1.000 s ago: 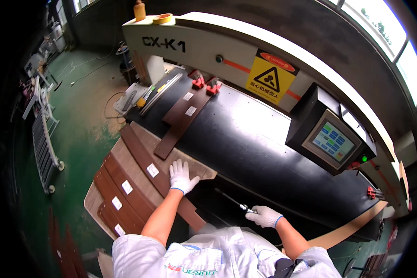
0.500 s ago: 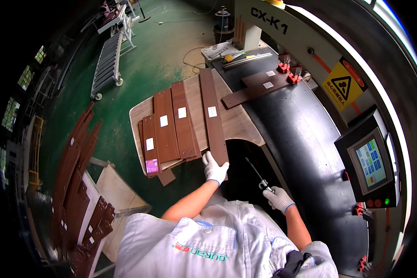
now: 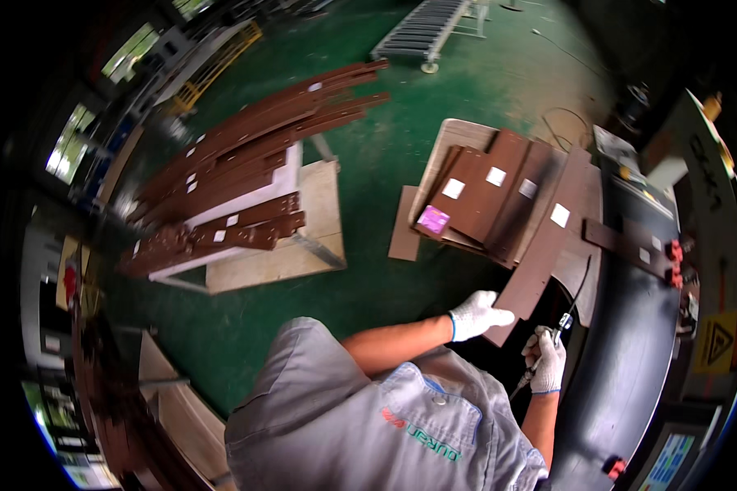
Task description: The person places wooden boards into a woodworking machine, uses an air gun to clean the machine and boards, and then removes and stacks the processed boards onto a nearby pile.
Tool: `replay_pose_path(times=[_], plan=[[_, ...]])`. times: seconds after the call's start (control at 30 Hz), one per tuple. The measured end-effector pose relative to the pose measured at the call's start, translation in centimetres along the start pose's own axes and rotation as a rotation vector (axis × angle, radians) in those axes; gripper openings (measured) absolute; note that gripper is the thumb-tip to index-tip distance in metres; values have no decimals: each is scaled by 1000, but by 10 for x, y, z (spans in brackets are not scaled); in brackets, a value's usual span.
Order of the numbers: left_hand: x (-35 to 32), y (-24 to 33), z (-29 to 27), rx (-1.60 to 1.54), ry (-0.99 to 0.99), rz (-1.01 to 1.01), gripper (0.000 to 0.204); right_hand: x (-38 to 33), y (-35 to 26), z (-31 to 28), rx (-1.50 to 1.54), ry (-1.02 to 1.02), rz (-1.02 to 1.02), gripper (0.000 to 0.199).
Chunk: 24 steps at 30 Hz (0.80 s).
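My left hand (image 3: pixel 475 317), in a white knit glove, grips the near end of a long brown board (image 3: pixel 540 250) with a white label. The board lies slanted over a wooden table (image 3: pixel 571 274), its near end jutting past the edge. My right hand (image 3: pixel 546 362), gloved too, is closed round an air blow gun (image 3: pixel 562 325). The gun's thin dark nozzle points up and away, close beside the board. Left of the board, several labelled brown boards (image 3: pixel 475 184) lie side by side on the table; one carries a purple label (image 3: pixel 432 219).
On the right runs a black machine bed (image 3: pixel 622 360) with red clamps (image 3: pixel 674 263) and a brown workpiece (image 3: pixel 622 245). More brown boards (image 3: pixel 246 159) are stacked on a stand to the left. A roller conveyor (image 3: pixel 422 29) stands on the green floor (image 3: pixel 377 164) at the back.
The view has swung left, bringing the stacked boards further in. My left hand still has the board's near end. The blow gun's nozzle has turned from pointing left to pointing up along the board.
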State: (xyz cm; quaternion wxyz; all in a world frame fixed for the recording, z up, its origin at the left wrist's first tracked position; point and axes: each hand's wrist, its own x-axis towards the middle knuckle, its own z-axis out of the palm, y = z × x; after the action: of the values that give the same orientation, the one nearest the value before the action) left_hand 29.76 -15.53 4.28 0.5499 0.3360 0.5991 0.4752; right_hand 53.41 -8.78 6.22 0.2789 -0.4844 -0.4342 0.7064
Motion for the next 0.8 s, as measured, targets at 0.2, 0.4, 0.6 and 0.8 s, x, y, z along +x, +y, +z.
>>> replay_pose_path(times=[0.2, 0.4, 0.6, 0.8], plan=[[-94, 9, -35, 81, 365, 431, 42, -25, -18, 108, -169, -395, -115, 24], [-145, 36, -120, -280, 581, 393, 28, -6, -26, 188, -428, -706, -210, 24], [-148, 10, -320, -724, 1148, 558, 31, 22, -13, 288, -305, -672, -51, 32], [-147, -116, -452, -1035, 1420, 408, 54, 23, 0, 450, -466, -639, -3, 34]])
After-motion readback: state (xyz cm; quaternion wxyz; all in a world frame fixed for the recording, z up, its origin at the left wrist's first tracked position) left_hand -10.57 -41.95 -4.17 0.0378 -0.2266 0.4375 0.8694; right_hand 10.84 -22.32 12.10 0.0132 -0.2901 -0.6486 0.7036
